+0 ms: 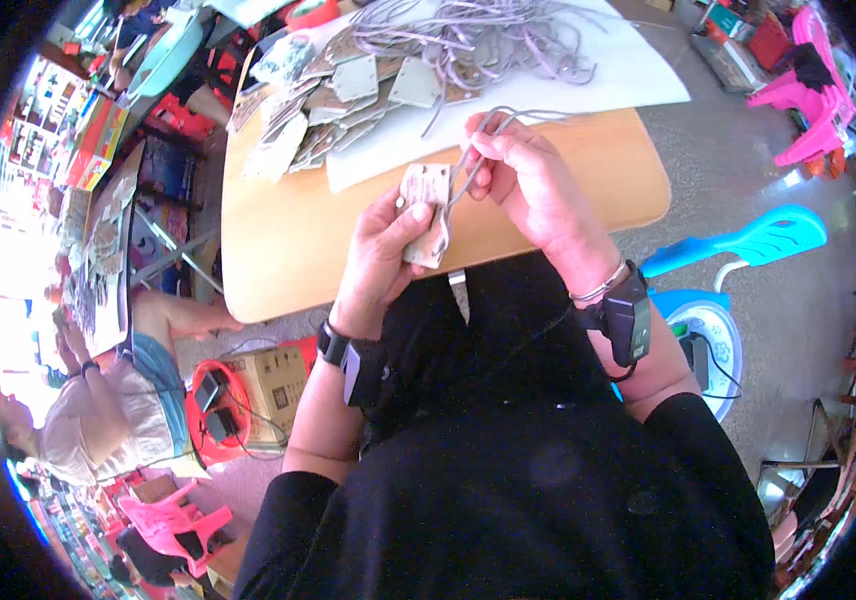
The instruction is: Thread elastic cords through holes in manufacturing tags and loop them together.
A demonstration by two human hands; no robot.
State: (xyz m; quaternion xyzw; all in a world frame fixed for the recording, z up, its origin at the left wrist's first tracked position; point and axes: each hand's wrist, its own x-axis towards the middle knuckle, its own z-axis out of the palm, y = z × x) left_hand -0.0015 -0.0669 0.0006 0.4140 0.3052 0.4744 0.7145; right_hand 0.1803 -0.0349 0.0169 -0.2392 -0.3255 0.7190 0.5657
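Observation:
My left hand [383, 250] grips a small pale card tag [426, 210] above the near edge of the wooden table [278, 240]. My right hand [528, 175] pinches a grey cord loop [478, 150] that runs down to the tag's top. Both hands are close together, almost touching. Farther back on a white sheet [638, 70] lie a heap of several similar tags [338, 95] and a tangle of grey cords [468, 40]. Black bands sit on both wrists.
A turquoise plastic chair [748, 240] stands to my right, pink chairs [808, 90] farther off. At my left another person [118, 400] sits near a cardboard box [273, 385] and a red tray. A second table with papers lies at far left.

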